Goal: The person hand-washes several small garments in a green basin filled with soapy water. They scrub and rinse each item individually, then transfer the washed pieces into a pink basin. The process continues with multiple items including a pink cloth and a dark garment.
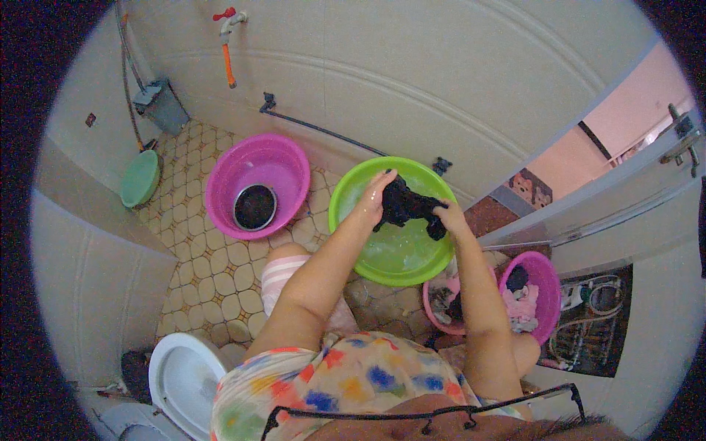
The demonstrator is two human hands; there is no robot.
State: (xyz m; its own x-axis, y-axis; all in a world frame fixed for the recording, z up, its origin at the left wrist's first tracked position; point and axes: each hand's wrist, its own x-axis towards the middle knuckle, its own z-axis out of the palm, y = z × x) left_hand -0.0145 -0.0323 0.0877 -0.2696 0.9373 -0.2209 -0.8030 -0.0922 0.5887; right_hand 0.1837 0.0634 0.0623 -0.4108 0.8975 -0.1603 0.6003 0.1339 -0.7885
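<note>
A wet-looking black cloth (405, 204) is stretched between my two hands above a green plastic basin (405, 273), which has some suds and liquid in it. My left hand (375, 195) presses against the cloth's left end, its fingers pointing up and the thumb side partly hidden. At the cloth's right end, my right hand (451, 216) grips it, with a bunched part hanging below. To the left on the tiled floor stands a magenta basin (218, 206) with a round dark-filled bowl (255, 207) inside.
Two pink tubs with clothes, one nearer (430, 308) and one farther right (551, 297), stand by my right arm. A toilet lid (165, 364) is at lower left. A green basin (140, 179) and grey bin (165, 107) stand farther left. A pipe (325, 132) runs along the wall.
</note>
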